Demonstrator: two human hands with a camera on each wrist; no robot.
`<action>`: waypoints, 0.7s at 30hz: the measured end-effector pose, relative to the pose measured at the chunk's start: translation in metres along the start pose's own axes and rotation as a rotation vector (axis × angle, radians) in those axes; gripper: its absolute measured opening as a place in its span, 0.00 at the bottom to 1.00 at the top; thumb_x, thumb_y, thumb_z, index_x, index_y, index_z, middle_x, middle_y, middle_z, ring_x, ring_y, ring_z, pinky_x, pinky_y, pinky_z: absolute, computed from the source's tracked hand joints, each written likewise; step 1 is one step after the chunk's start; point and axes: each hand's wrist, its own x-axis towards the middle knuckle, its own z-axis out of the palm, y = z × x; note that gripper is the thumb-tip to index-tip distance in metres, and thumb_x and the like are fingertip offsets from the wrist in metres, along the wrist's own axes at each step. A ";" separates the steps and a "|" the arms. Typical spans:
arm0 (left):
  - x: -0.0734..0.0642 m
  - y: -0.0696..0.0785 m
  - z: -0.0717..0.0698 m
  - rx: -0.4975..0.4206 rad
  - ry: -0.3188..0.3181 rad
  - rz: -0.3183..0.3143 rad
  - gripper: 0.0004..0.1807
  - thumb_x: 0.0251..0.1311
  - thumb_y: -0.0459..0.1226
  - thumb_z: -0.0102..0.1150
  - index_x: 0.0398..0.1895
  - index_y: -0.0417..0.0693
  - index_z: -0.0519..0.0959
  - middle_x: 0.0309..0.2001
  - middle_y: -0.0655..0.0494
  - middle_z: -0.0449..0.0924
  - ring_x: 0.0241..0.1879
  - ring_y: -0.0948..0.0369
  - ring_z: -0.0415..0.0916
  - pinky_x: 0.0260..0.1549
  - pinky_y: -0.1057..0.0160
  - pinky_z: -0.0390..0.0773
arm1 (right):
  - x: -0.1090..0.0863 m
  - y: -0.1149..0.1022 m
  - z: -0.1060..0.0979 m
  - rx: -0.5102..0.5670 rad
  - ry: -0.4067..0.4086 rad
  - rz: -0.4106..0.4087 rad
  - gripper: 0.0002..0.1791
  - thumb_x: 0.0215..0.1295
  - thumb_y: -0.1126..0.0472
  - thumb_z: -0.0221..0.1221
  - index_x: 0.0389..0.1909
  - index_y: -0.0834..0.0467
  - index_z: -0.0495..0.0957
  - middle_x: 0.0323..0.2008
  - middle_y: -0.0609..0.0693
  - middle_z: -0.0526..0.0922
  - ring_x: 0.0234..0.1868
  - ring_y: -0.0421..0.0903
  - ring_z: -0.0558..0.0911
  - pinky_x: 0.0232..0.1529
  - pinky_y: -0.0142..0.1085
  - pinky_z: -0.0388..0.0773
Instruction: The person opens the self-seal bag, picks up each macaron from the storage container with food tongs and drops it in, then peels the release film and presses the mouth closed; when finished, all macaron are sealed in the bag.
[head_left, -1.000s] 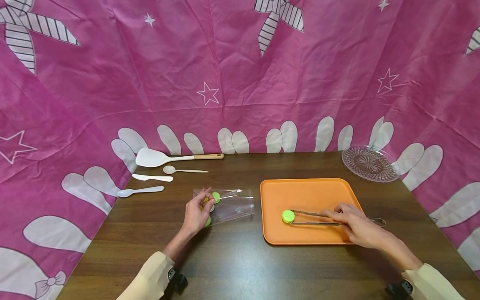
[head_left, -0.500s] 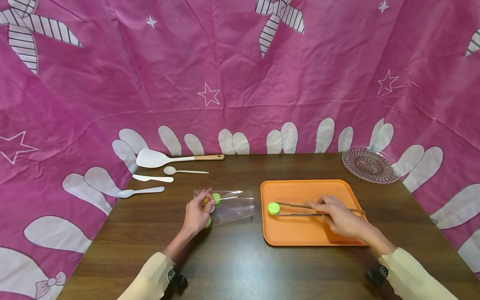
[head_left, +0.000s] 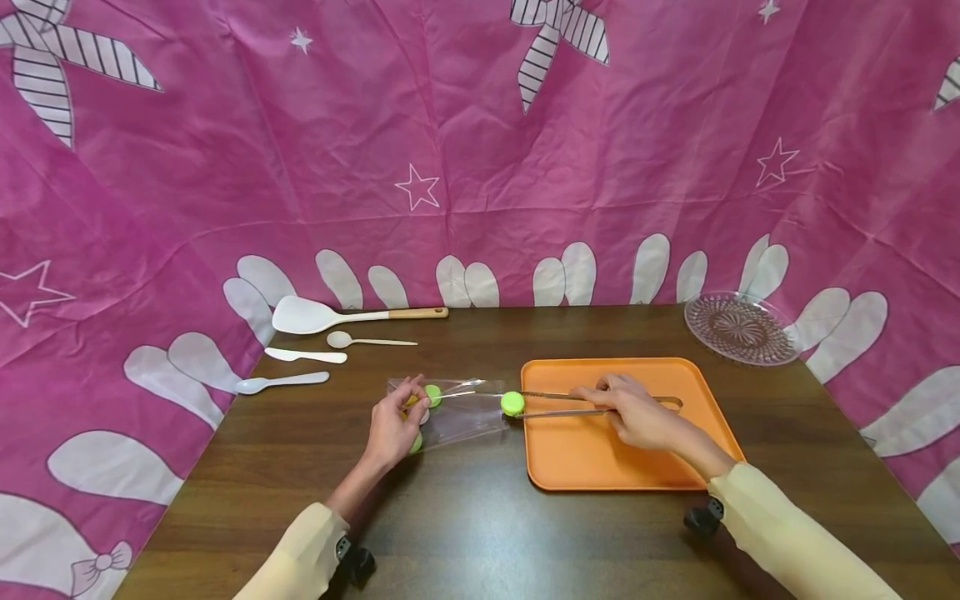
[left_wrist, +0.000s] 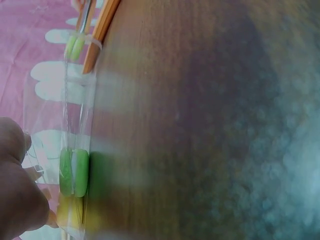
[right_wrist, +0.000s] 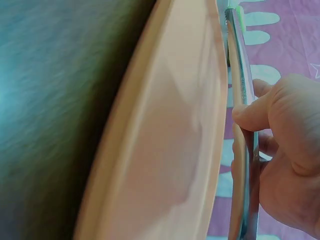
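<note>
Clear bag (head_left: 465, 423): transparent film, laid lengthwise on the surface (head_left: 465, 533); left end pinched by the left hand (head_left: 396, 421). Contents grouped at that end: green disc (head_left: 432, 395), two-layered, on edge in the left wrist view; yellow piece (left_wrist: 70, 210) beside it; second green piece (head_left: 416, 443), partly covered by the hand. Metal tongs (head_left: 558, 412): slim, gripped by the right hand (head_left: 636, 413), tips toward the bag. Lime-green disc (head_left: 512, 404): two-layered, between the tips, at the bag's right end; whether inside, cannot tell.

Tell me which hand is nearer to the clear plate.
Right. The right hand is over the orange tray, in front and left of the plate; the left hand, at the bag, is farther left.
</note>
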 end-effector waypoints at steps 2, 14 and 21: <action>0.000 0.000 0.000 0.002 -0.002 -0.009 0.09 0.58 0.21 0.63 0.29 0.41 0.78 0.56 0.36 0.79 0.64 0.36 0.68 0.57 0.40 0.71 | 0.006 -0.001 0.001 0.000 -0.017 0.001 0.36 0.53 0.82 0.56 0.64 0.56 0.77 0.38 0.51 0.76 0.38 0.48 0.70 0.42 0.45 0.68; 0.000 -0.001 0.000 -0.006 -0.001 0.006 0.09 0.58 0.20 0.63 0.29 0.40 0.78 0.55 0.35 0.79 0.63 0.35 0.69 0.63 0.40 0.65 | 0.040 -0.013 0.013 0.001 -0.060 -0.063 0.36 0.53 0.82 0.56 0.63 0.54 0.78 0.35 0.49 0.75 0.36 0.47 0.70 0.40 0.42 0.67; 0.000 -0.002 0.001 -0.004 0.000 0.018 0.09 0.57 0.20 0.63 0.29 0.40 0.78 0.54 0.34 0.80 0.62 0.35 0.69 0.65 0.38 0.60 | 0.056 -0.021 0.021 -0.006 -0.090 -0.106 0.34 0.54 0.82 0.54 0.63 0.57 0.78 0.36 0.49 0.75 0.38 0.48 0.72 0.41 0.43 0.69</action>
